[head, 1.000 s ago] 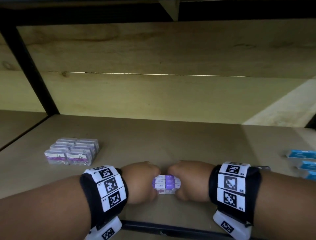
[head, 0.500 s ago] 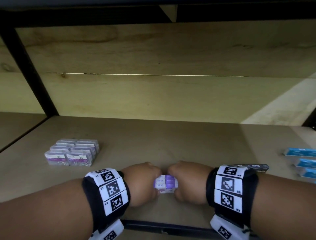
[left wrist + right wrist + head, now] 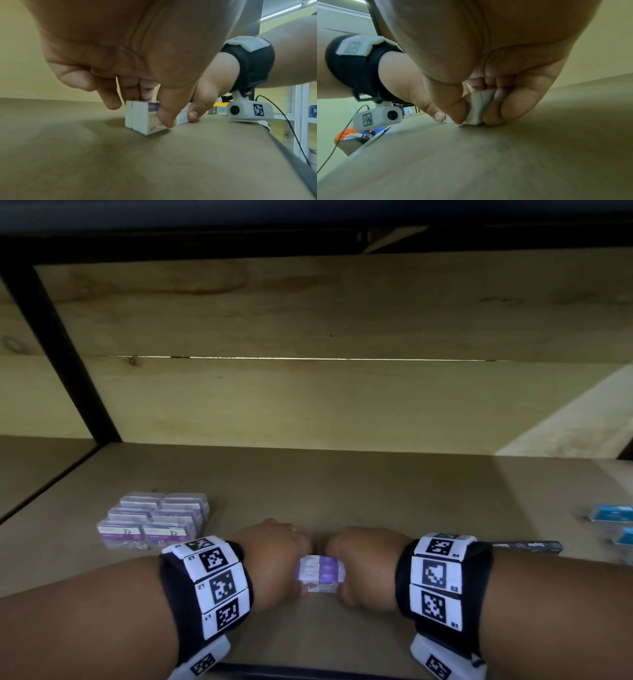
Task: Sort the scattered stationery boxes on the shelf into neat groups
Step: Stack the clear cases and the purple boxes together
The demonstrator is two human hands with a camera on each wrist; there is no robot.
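A tight pack of small white and purple staple boxes [image 3: 320,573] stands on the brown shelf near its front edge. My left hand [image 3: 274,563] grips the pack's left end, thumb on the near side and fingers on the far side, as the left wrist view shows on the boxes [image 3: 145,119]. My right hand [image 3: 366,566] grips the right end the same way, thumb and fingers pinching the boxes [image 3: 476,108]. The pack rests on the shelf between both hands. A neat block of purple and white clip boxes [image 3: 154,520] sits to the left.
Blue boxes [image 3: 611,513] lie at the right edge of the shelf, and a long dark box [image 3: 527,546] lies behind my right wrist. A black post [image 3: 65,350] stands at the back left. The wooden back wall closes the shelf. The front edge runs just below my wrists.
Both hands have stayed clamped on the staple boxes. The pack has shifted very slightly; otherwise the scene is the same.
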